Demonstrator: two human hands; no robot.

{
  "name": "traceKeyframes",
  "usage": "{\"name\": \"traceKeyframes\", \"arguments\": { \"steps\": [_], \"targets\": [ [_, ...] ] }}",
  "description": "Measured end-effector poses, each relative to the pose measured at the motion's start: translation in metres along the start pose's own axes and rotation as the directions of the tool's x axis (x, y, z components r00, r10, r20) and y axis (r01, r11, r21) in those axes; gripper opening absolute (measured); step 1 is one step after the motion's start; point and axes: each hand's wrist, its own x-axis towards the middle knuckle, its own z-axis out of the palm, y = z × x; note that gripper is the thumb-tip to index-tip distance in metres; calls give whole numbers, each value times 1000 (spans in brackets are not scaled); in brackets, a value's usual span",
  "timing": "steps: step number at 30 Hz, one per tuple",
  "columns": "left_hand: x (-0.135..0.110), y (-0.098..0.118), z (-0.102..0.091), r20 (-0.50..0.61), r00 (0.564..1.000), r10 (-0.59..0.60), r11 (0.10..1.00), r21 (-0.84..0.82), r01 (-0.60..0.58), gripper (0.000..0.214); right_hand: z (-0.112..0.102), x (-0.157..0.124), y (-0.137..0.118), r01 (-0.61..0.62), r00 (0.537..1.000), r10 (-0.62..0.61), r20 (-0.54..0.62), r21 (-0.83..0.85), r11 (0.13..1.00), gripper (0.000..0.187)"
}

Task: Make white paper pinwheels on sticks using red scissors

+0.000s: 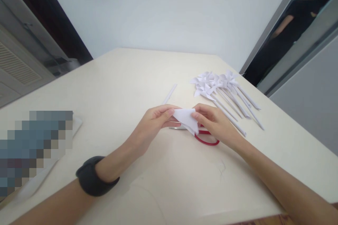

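Observation:
A small folded piece of white paper (185, 116) is held up between my two hands over the table. My left hand (161, 116) pinches its left corner between thumb and fingers. At the opposite corner, my right hand (210, 117) grips the paper the same way. Beneath them lies a pair of scissors (208, 143) with red handles, partly hidden by the paper and my right hand. Just beyond my left hand rests a thin rolled paper stick (170, 93), its near end covered by my fingers.
Several white paper pinwheels (206, 86) on rolled paper sticks lie bunched at the right of the table (126, 77). At the left edge is a pixelated object with a white border (76, 124). A person in dark clothes (293, 24) stands beyond the doorway at upper right.

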Motion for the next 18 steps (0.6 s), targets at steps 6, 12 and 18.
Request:
{"name": "traceKeyframes", "arguments": {
  "steps": [6, 12, 18],
  "targets": [
    [-1, 3, 1, 36, 999, 16, 933, 358, -28, 21, 0, 4, 9, 37, 998, -40, -39, -86, 996, 14],
    [-3, -1, 5, 52, 997, 54, 921, 384, -69, 17, 7, -1, 5, 102, 994, -108, -31, -146, 984, 6],
    [-6, 3, 6, -43, 993, 107, 926, 367, -84, 15, 5, -2, -1, 78, 992, -90, -84, -140, 987, 12]
  ]
}}
